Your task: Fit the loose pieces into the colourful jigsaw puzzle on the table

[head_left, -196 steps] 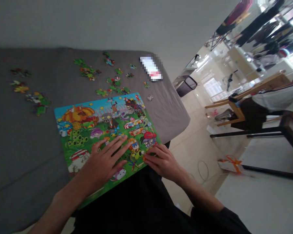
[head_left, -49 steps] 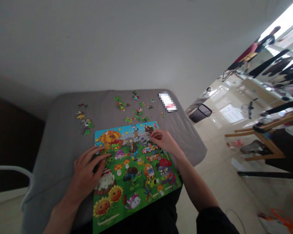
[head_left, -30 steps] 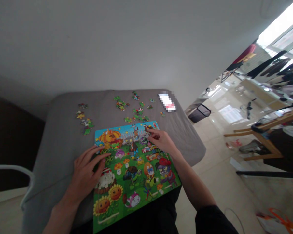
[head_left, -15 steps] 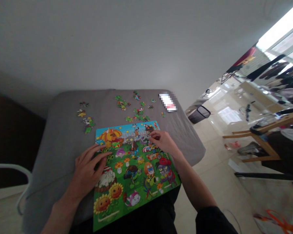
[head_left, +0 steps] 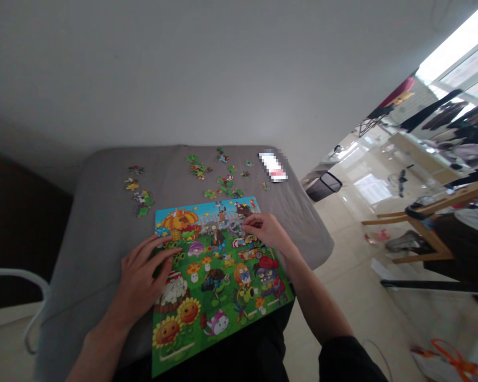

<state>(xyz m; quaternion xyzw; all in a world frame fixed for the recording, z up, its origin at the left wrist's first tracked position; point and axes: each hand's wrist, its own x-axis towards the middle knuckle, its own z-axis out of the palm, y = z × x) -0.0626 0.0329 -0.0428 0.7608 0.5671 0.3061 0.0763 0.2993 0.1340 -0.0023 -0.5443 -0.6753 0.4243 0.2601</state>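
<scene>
A jigsaw puzzle (head_left: 219,281) with bright cartoon plants and zombies lies on a grey padded surface (head_left: 91,223), its near end overhanging my dark-clothed lap. My left hand (head_left: 143,278) rests on the puzzle's left edge, fingers spread, holding nothing. My right hand (head_left: 263,231) lies curled on the upper part, with its fingertips near the picket fence. Whether those fingertips pinch anything is hidden. Several loose puzzle pieces (head_left: 223,183) lie scattered beyond the puzzle's far edge, and a smartphone (head_left: 272,167), blurred out, lies near the far corner.
The padded surface ends in a rounded edge right of the puzzle, above a glossy tiled floor. There stand a black wastebasket (head_left: 323,185), a wooden chair (head_left: 414,228) with dark and white clothing on it, and a bag with orange ribbon (head_left: 442,363).
Since the oldest frame, my right hand has moved up the puzzle and my left to its edge, and the view has pulled back. Over the last second, my hands have barely moved.
</scene>
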